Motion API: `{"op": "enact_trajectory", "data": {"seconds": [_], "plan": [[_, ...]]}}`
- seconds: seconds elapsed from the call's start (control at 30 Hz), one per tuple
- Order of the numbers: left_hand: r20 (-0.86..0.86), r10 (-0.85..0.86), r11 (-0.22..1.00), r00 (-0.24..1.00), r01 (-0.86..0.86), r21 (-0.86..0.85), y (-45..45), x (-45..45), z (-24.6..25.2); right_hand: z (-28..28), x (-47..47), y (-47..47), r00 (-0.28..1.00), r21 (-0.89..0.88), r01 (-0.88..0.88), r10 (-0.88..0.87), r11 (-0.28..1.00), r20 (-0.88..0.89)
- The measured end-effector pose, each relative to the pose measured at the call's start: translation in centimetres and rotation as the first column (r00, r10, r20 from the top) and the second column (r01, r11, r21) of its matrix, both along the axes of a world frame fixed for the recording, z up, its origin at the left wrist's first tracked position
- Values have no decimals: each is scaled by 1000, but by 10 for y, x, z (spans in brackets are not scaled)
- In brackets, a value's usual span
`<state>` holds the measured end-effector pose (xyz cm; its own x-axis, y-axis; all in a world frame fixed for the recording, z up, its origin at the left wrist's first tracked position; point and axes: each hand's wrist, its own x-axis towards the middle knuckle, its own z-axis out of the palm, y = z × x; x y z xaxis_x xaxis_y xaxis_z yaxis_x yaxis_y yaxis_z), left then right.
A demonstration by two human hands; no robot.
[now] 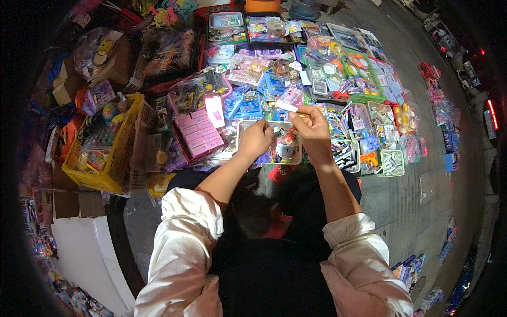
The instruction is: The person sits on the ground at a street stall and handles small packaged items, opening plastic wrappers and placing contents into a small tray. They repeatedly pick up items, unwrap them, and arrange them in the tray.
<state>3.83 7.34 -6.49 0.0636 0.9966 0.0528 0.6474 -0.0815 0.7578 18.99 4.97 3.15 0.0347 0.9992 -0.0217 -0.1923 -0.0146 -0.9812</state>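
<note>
My right hand (313, 126) pinches a small white strip (286, 105) between thumb and fingers, above the near edge of the spread of goods. My left hand (256, 138) is over the left part of a white plastic basket (299, 156), its fingers curled; whether it holds something is hidden. In that basket lie small wrapped items and a white cup-like thing (284, 151) with a mark on it. Left of my left hand stands a box of small pink cartons (200, 132), with a white and pink card (214, 111) upright at its back right corner. Blue packets (250, 104) lie beyond my hands.
A yellow plastic crate (115, 158) of toys stands at the left. To the right are baskets of pens (344, 152), an orange toy gun (369, 159) and a green basket (374, 79). Cardboard boxes (115, 63) stand back left. Grey pavement (412, 206) runs along the right.
</note>
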Motion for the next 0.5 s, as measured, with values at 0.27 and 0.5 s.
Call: {"op": "enact_trajectory", "data": {"seconds": [0.27, 0.5], "plan": [[445, 195, 961, 874, -261, 92, 12, 3, 63, -1, -5, -13, 885, -6, -215, 197, 977, 421], [824, 171, 985, 539, -113, -131, 17, -9, 96, 6, -27, -16, 963, 35, -111, 99, 993, 250]]}}
